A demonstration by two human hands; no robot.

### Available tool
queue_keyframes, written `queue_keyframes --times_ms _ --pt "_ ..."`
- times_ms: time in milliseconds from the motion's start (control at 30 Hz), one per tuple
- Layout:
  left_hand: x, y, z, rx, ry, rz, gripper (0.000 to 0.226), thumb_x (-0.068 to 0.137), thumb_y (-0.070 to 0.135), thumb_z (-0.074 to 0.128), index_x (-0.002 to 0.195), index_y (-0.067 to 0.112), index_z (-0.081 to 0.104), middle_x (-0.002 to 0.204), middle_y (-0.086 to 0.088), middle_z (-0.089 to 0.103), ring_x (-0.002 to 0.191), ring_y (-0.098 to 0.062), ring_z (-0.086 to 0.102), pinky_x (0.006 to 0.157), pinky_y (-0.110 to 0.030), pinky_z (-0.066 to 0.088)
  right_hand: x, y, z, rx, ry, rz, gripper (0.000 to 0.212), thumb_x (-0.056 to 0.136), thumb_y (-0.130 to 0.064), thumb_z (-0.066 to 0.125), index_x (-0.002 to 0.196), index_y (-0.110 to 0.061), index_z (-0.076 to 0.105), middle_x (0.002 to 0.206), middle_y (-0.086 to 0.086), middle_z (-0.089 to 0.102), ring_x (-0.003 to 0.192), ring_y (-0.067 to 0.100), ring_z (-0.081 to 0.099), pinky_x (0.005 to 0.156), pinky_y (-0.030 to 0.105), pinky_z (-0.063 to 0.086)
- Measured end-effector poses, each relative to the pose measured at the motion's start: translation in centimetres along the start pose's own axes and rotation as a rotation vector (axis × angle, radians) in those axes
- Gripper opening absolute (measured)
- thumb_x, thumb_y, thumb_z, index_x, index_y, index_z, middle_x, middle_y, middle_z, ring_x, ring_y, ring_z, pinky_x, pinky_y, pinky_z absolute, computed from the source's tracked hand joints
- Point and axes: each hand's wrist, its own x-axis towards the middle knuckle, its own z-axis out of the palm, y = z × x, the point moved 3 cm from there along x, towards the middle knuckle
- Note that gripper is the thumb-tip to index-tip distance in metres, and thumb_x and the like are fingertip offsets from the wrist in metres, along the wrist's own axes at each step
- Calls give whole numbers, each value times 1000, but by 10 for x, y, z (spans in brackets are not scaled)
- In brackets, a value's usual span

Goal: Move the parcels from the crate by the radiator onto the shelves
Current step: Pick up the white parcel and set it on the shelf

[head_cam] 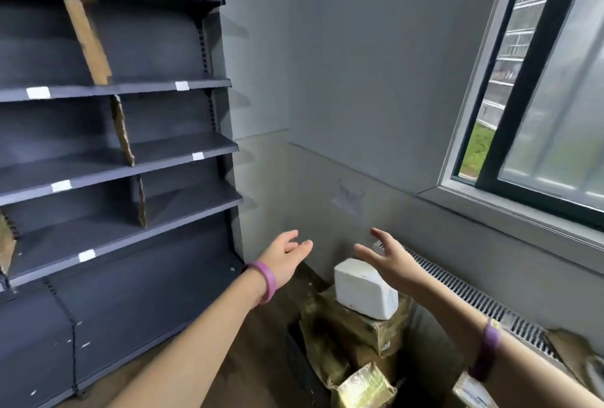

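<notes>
Shelves: the dark shelving unit [124, 159] on the left shows bare boards on every level in view, just leaning cardboard dividers [88, 38] and white label tags [38, 92] along the front edges

Parcels: they're all still down low by the radiator [470, 296], none on a shelf as far as this view shows; a flat pale thing at the top left corner of the unit is too blurred to call

Top of the pile: a white parcel [364, 290] sits on a brown tape-wrapped box [362, 326], with a shiny yellowish packet [362, 388] nearer the bottom edge of the view

Crate: a dark wall [299, 362] shows at the left edge of the heap, looks like the crate side, though blur makes it hard to be sure

Left hand: the left hand [287, 257] is open, fingers spread and loose, holding nothing, hovering left of and above the white parcel, apart from it

Right hand: the right hand [389, 260] is spread wide too, empty, just above the far right of the white parcel, not clearly touching

Wrists: a purple band [266, 282] on the left wrist, a darker one on the right

Progress: by my read, we're at or near the very start, nothing shelved that can be seen

Left to do: close both hands on the white parcel, carry it left to a shelf, then the brown box, the yellow packet and whatever lies underneath
</notes>
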Motion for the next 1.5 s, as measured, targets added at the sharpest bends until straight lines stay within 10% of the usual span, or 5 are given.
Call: queue_keyframes --times_ms 233,467,633,1133,1500 --pt "125 -4 25 9 -70 -16 59 93 46 52 145 26 33 146 1 41 131 -15 42 109 -36 35 87 53 -4 20 69 135 76 89 -51 60 148 -13 31 152 7 36 139 20 34 109 28 27" --pt "249 -10 46 79 -151 -33 59 92 47 53 144 28 35 146 0 42 130 -14 43 99 -26 33 204 100 11 94 84 236 75 90 -49 59 149 -12 30 152 6 36 125 17 46 72 2 38" --pt "333 -18 60 126 -223 -63 54 92 46 53 141 29 39 143 2 46 124 -11 47 89 -21 35 256 127 26 90 59 305 76 90 -49 59 149 -12 30 153 10 34 140 23 34 114 35 29" --pt "513 -190 207 390 -669 -315 56 95 35 54 143 12 38 144 -10 45 128 -23 46 105 -32 36 284 301 115 138 68 931 71 92 -43 56 149 -12 27 153 11 34 138 29 34 113 42 28" --pt "533 -280 263 348 -707 -509 75 92 34 56 152 28 11 153 -6 29 137 -31 31 112 -48 29 288 360 167 117 239 943 75 90 -19 59 153 -19 18 157 5 24 141 26 29 115 39 26"
